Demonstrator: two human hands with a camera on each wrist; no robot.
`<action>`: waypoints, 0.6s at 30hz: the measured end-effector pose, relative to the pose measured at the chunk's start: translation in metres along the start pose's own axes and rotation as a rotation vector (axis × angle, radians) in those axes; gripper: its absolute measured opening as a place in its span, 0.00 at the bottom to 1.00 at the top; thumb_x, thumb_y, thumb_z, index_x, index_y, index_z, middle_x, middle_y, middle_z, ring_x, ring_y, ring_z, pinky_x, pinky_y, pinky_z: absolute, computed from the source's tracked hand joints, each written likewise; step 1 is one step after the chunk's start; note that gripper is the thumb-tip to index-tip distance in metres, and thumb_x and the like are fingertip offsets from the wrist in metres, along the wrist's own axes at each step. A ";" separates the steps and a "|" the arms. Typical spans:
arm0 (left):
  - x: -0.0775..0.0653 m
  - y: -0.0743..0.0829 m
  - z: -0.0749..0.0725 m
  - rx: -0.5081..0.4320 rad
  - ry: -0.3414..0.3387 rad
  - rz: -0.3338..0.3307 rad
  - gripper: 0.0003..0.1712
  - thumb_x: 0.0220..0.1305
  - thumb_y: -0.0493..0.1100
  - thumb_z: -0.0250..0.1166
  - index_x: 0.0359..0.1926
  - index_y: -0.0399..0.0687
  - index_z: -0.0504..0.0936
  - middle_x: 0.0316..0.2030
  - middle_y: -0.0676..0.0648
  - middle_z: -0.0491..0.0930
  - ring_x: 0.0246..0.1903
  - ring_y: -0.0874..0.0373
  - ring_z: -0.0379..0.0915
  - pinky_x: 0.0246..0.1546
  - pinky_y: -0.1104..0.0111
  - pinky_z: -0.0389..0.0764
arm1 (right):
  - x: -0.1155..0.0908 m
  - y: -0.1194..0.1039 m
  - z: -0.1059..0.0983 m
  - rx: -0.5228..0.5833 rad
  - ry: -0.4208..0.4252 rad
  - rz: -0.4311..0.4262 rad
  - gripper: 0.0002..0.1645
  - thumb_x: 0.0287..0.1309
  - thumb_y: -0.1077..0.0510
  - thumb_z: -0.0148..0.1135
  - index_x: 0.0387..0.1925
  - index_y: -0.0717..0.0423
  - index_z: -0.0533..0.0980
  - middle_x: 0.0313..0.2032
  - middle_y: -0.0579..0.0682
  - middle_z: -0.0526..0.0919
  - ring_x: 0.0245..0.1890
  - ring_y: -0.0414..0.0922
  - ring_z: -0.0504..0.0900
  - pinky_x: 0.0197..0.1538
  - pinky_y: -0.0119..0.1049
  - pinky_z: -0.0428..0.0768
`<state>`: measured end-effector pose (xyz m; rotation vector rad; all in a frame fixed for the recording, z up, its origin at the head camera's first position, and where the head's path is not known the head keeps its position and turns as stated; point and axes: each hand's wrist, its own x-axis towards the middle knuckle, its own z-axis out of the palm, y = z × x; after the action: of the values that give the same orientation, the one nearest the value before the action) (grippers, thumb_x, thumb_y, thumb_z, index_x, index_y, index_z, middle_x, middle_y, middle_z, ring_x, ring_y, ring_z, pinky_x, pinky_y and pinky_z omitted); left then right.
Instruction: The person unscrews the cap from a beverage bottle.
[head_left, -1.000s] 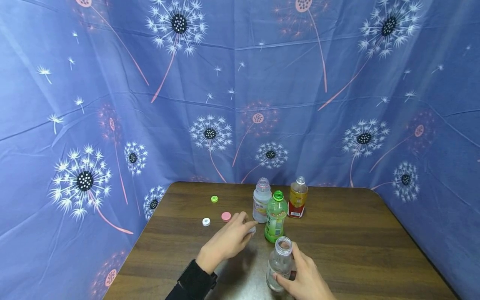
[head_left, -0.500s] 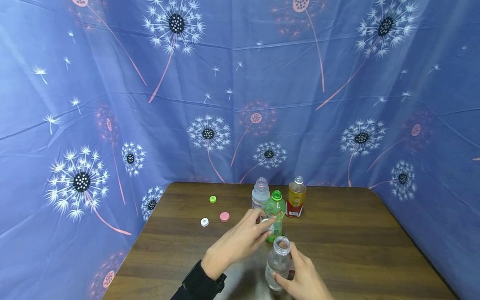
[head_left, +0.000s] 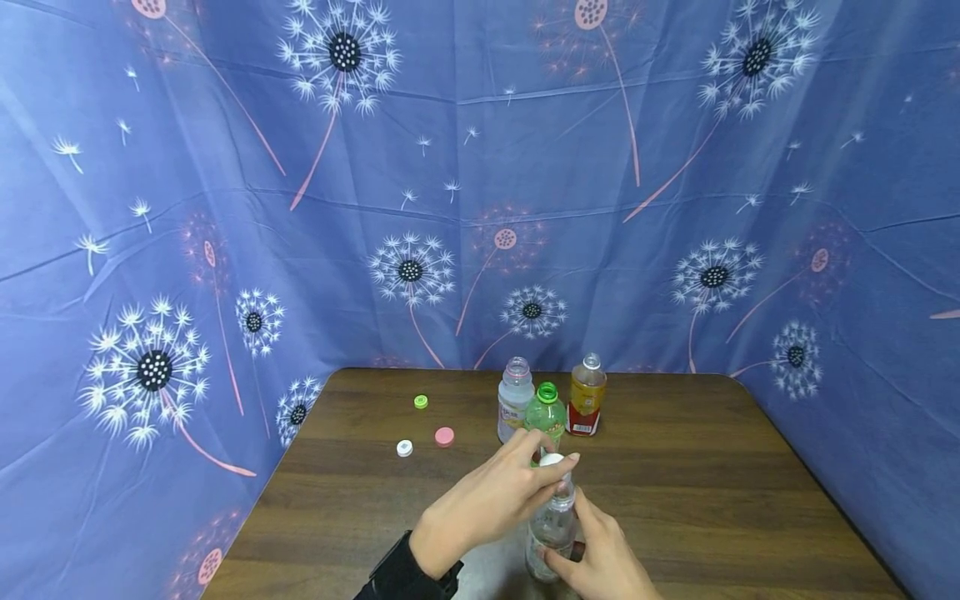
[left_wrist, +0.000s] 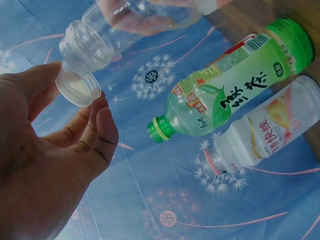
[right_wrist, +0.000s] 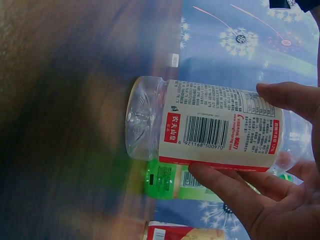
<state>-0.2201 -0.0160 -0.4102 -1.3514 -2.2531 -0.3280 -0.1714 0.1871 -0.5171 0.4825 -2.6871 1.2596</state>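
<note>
My right hand (head_left: pixel 609 557) grips a clear bottle (right_wrist: pixel 225 125) round its labelled side; the bottle stands upright at the table's front. Between thumb and fingers my left hand (head_left: pixel 491 492) pinches a white cap (left_wrist: pixel 78 85). In the left wrist view the cap is tilted right at the bottle's open mouth (left_wrist: pixel 70 47), its hollow side towards it. Just behind stands a green bottle (left_wrist: pixel 225 95) without a cap. Beside that are a whitish bottle (head_left: pixel 515 400) and a bottle with a yellow and red label (head_left: pixel 587 396), both open-topped.
On the left of the wooden table (head_left: pixel 697 483) lie a small green cap (head_left: pixel 421 402), a pink cap (head_left: pixel 445 437) and a white cap (head_left: pixel 404 448). A blue dandelion-print cloth (head_left: pixel 465 167) hangs behind the table.
My left hand has moved right with the white cap, from beside the whitish bottle to the mouth of the clear bottle. My right hand keeps its grip on that bottle.
</note>
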 end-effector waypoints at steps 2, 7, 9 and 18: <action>0.001 0.002 0.000 0.000 -0.014 0.005 0.22 0.75 0.49 0.59 0.67 0.58 0.78 0.52 0.52 0.73 0.52 0.61 0.70 0.47 0.80 0.74 | -0.001 0.000 0.000 0.000 -0.004 -0.002 0.57 0.51 0.48 0.78 0.74 0.60 0.57 0.59 0.66 0.79 0.50 0.62 0.85 0.33 0.33 0.87; 0.002 0.006 0.000 0.005 -0.039 0.018 0.21 0.74 0.50 0.60 0.65 0.57 0.79 0.51 0.54 0.73 0.50 0.62 0.69 0.47 0.78 0.73 | -0.001 0.001 0.000 -0.014 0.001 -0.016 0.55 0.51 0.48 0.78 0.74 0.58 0.59 0.60 0.65 0.79 0.50 0.62 0.85 0.33 0.31 0.87; 0.002 0.007 0.000 0.005 -0.041 0.020 0.21 0.74 0.49 0.60 0.64 0.57 0.80 0.50 0.54 0.73 0.49 0.63 0.68 0.47 0.78 0.72 | -0.001 0.001 0.000 -0.015 0.004 -0.021 0.54 0.51 0.49 0.78 0.73 0.56 0.60 0.59 0.63 0.80 0.48 0.61 0.86 0.33 0.30 0.86; 0.002 0.010 -0.003 -0.034 -0.083 0.016 0.20 0.75 0.50 0.59 0.65 0.58 0.80 0.50 0.55 0.73 0.49 0.63 0.68 0.46 0.80 0.71 | -0.002 0.002 0.000 -0.014 -0.010 -0.005 0.53 0.52 0.47 0.77 0.73 0.56 0.60 0.61 0.65 0.78 0.52 0.64 0.84 0.33 0.30 0.86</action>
<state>-0.2114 -0.0112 -0.4077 -1.4238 -2.3129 -0.3112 -0.1705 0.1890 -0.5192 0.4948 -2.6992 1.2396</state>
